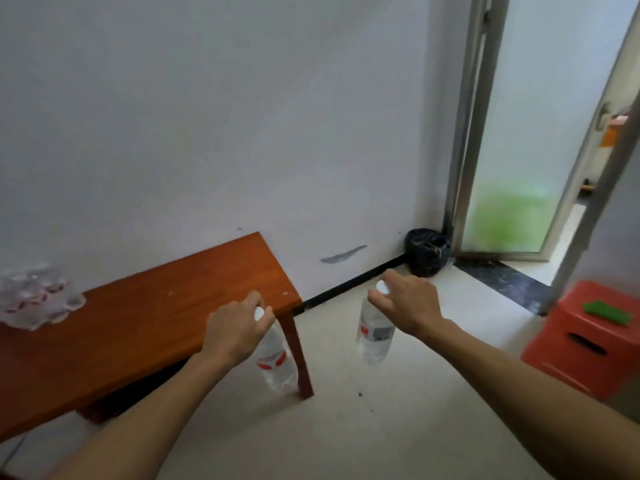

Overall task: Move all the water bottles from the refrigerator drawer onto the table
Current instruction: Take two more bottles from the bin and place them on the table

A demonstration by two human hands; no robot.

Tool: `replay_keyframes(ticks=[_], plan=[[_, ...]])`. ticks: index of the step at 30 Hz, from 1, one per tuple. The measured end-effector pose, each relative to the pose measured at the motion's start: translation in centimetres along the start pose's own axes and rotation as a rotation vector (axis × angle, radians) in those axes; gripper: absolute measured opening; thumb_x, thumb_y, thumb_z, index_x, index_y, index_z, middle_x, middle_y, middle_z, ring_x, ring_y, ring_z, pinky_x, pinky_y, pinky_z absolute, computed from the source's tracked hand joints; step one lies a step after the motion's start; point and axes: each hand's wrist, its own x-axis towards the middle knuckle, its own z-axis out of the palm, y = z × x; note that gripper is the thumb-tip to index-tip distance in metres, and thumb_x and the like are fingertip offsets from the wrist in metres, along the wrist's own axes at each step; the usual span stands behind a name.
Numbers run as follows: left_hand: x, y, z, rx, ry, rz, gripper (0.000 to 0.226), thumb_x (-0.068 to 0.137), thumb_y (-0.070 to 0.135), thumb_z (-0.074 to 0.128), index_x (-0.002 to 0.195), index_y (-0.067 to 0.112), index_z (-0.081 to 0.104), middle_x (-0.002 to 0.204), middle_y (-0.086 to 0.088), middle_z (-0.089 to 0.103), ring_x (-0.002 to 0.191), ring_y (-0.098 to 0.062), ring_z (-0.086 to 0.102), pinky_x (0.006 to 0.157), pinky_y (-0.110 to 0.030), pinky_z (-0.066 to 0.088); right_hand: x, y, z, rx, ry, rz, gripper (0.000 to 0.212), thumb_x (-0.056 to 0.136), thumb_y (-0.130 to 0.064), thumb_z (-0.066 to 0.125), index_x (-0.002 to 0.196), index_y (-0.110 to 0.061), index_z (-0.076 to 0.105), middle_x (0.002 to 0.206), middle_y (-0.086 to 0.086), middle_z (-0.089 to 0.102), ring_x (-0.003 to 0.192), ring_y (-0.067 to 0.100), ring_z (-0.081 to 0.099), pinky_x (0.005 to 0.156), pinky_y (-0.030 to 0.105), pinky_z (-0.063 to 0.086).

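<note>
At the far left, a blurred cluster of clear bottles point(33, 296) with red labels is seen standing on the tabletop point(138, 323), close to the wall point(207, 116). The rest of the red-brown tabletop is left bare as far as its right end, where a square corner and one leg point(299, 355) are met. The left grip point(235, 332) is clamped from above round the neck of the left bottle point(277, 362), whose white cap shows between the fingers; the bottle is hung upright at the near right corner of the tabletop and is seen against the leg. Whether it touches the leg cannot be told. Just to the right, over open pale floor point(381, 427), the right bottle point(375, 336) is held the same way, with the right grip point(407, 303) closed over its cap and neck. The two bottles are kept apart, with bare floor between them. Behind the right grip, a dark bin point(427, 251) is set in the corner where wall and door frame join, with a black skirting strip point(349, 282) running to it. A frosted glass door point(512, 150) is stood open beyond, above a dark threshold point(502, 277). At the far right, a red stool point(588, 337) is placed on the floor, with a green object point(607, 311) laid on top.
</note>
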Motion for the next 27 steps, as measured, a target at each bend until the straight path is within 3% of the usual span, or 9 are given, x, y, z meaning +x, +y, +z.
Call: replay_keyframes(ticks=[6, 10, 16, 22, 25, 27], plan=[[-1.7, -15.5, -2.3, 0.07, -0.055, -0.155, 0.024, 0.094, 0.049, 0.038, 0.088, 0.028, 0.048, 0.071, 0.006, 0.057, 0.06, -0.009, 0.053, 0.053, -0.026, 0.043, 3.4, -14.3, 9.2, 0.059, -0.098, -0.103, 0.039, 0.088, -0.061, 0.046, 0.093, -0.023, 0.052, 0.079, -0.005, 0.062, 0.064, 0.012, 0.058, 0.063, 0.025, 0.048], [-2.5, -23.3, -2.9, 0.06, -0.056, -0.272, 0.022, 0.095, 0.045, 0.04, 0.086, 0.027, 0.048, 0.066, 0.009, 0.052, 0.056, -0.006, 0.048, 0.048, -0.021, 0.028, 7.0, -21.7, 13.9, 0.043, -0.152, -0.22, 0.04, 0.09, -0.062, 0.042, 0.085, -0.023, 0.052, 0.072, -0.006, 0.061, 0.059, 0.009, 0.057, 0.056, 0.021, 0.046], [-1.7, -33.8, -1.5, 0.058, -0.066, -0.442, 0.022, 0.095, 0.045, 0.041, 0.087, 0.026, 0.048, 0.064, 0.011, 0.052, 0.055, -0.006, 0.049, 0.048, -0.021, 0.031, 13.4, -31.5, 21.0, 0.048, -0.259, -0.352, 0.033, 0.091, -0.057, 0.046, 0.081, -0.026, 0.047, 0.065, -0.009, 0.051, 0.054, 0.005, 0.048, 0.049, 0.017, 0.032], [3.6, -44.7, -0.3, 0.042, -0.08, -0.541, 0.02, 0.094, 0.046, 0.043, 0.089, 0.028, 0.05, 0.069, 0.011, 0.058, 0.059, -0.005, 0.056, 0.053, -0.02, 0.046, 22.2, -40.6, 30.3, 0.081, -0.339, -0.457, 0.038, 0.09, -0.062, 0.045, 0.09, -0.025, 0.052, 0.073, -0.008, 0.059, 0.063, 0.008, 0.061, 0.057, 0.021, 0.052], [6.2, -49.3, 0.0, 0.069, -0.081, -0.569, 0.018, 0.095, 0.047, 0.043, 0.09, 0.03, 0.048, 0.068, 0.011, 0.056, 0.057, -0.004, 0.053, 0.049, -0.017, 0.039, 26.1, -44.7, 34.0, 0.115, -0.37, -0.507, 0.039, 0.091, -0.061, 0.044, 0.097, -0.024, 0.053, 0.079, -0.007, 0.062, 0.065, 0.008, 0.062, 0.059, 0.023, 0.056], [8.0, -52.7, 0.4, 0.053, -0.044, -0.603, 0.018, 0.094, 0.047, 0.044, 0.09, 0.03, 0.048, 0.069, 0.01, 0.058, 0.059, -0.004, 0.055, 0.052, -0.02, 0.046, 28.9, -47.5, 36.2, 0.124, -0.366, -0.543, 0.041, 0.092, -0.06, 0.043, 0.102, -0.023, 0.055, 0.08, -0.007, 0.063, 0.064, 0.008, 0.061, 0.054, 0.02, 0.052]])
